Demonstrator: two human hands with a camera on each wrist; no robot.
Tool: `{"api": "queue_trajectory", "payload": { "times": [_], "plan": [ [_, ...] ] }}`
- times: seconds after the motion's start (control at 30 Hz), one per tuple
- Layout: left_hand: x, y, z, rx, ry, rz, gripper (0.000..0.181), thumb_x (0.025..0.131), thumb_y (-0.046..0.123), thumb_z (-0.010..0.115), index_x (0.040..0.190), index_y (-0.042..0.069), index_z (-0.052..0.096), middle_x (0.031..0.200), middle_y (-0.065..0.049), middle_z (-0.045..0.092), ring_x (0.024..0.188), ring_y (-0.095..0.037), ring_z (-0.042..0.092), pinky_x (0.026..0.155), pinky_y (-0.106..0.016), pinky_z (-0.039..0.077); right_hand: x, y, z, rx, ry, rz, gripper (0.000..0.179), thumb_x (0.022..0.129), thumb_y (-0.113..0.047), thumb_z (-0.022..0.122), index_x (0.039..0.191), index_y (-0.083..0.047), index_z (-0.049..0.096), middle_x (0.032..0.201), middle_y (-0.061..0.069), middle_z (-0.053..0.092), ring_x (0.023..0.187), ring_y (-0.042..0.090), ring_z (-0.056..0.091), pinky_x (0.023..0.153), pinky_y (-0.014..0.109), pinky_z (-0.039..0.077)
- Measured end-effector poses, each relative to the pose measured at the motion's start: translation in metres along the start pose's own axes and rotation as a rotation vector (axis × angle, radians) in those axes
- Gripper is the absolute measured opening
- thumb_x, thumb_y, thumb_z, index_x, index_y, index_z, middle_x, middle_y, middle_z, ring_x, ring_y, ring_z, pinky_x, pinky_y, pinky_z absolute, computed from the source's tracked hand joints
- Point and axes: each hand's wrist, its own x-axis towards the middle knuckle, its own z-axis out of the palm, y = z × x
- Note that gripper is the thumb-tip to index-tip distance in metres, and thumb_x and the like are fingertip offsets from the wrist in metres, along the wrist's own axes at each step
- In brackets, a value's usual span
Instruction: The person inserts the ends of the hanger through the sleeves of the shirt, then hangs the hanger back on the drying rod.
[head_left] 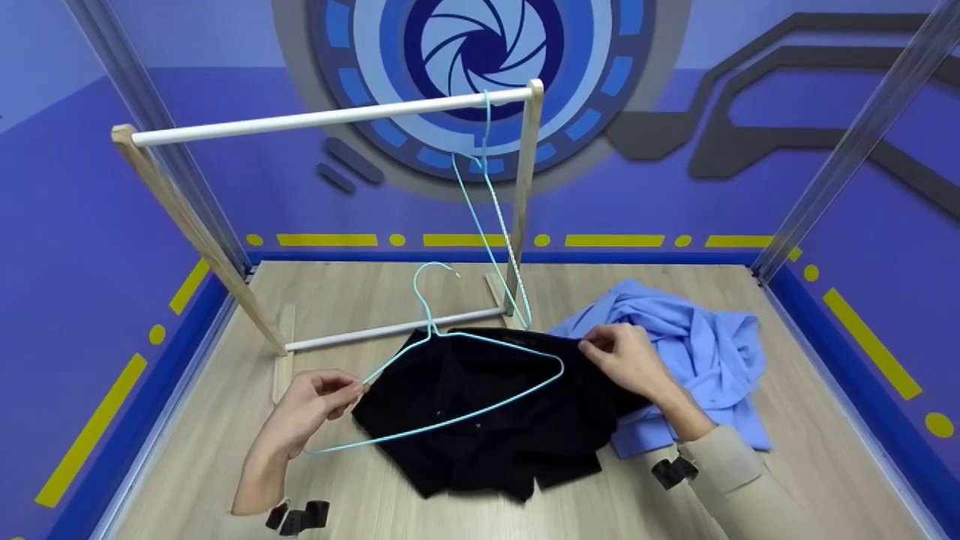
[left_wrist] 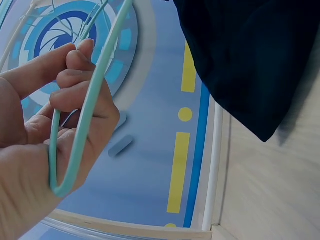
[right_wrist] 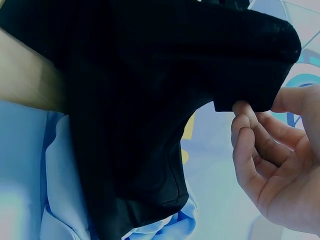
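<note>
Head view: your left hand [head_left: 311,409], lower left of frame, pinches one arm of the teal hanger [head_left: 450,420]. Hanger's long axis slants from lower left to right of centre, crossing over the black garment [head_left: 487,457] at centre. Your right hand [head_left: 626,360], right of centre, pinches the garment's upper edge; it is nearer the hanger's free right end. Judgement: next move turns on that end-to-edge gap. Farther: rack [head_left: 330,118], upper left to upper centre.
</note>
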Motion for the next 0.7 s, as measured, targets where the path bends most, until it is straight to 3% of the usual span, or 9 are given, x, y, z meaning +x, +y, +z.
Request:
{"api": "queue_trajectory", "payload": {
  "times": [0.23, 0.47, 0.7],
  "plan": [
    [0.003, -0.001, 0.007, -0.001, -0.027, 0.007, 0.013, 0.099, 0.005, 0.068, 0.099, -0.007, 0.071, 0.08, -0.006, 0.06, 0.064, -0.011, 0.044, 0.06, -0.022, 0.037, -0.001, -0.003, 0.001, 0.001, -0.004, -0.013, 0.007, 0.093, -0.011, 0.073, 0.091, -0.008, 0.078, 0.08, -0.004, 0.073, 0.071, 0.011, 0.066, 0.067, 0.032, 0.053],
    [0.007, -0.002, 0.016, 0.024, -0.035, 0.02, 0.026, 0.099, 0.009, 0.069, 0.104, -0.016, 0.067, 0.081, -0.008, 0.059, 0.065, -0.011, 0.045, 0.06, -0.022, 0.038, 0.0, -0.008, 0.0, -0.014, -0.005, -0.022, 0.007, 0.093, -0.011, 0.073, 0.09, -0.009, 0.079, 0.079, -0.007, 0.072, 0.071, 0.01, 0.066, 0.068, 0.032, 0.052],
    [0.011, -0.002, 0.026, 0.009, -0.039, 0.012, 0.024, 0.099, 0.007, 0.068, 0.104, -0.017, 0.066, 0.081, -0.005, 0.059, 0.065, -0.011, 0.046, 0.059, -0.021, 0.038, 0.001, -0.012, -0.002, -0.014, -0.011, -0.025, 0.006, 0.093, -0.011, 0.073, 0.091, -0.009, 0.079, 0.08, -0.006, 0.072, 0.072, 0.01, 0.066, 0.069, 0.031, 0.053]
  ]
}}
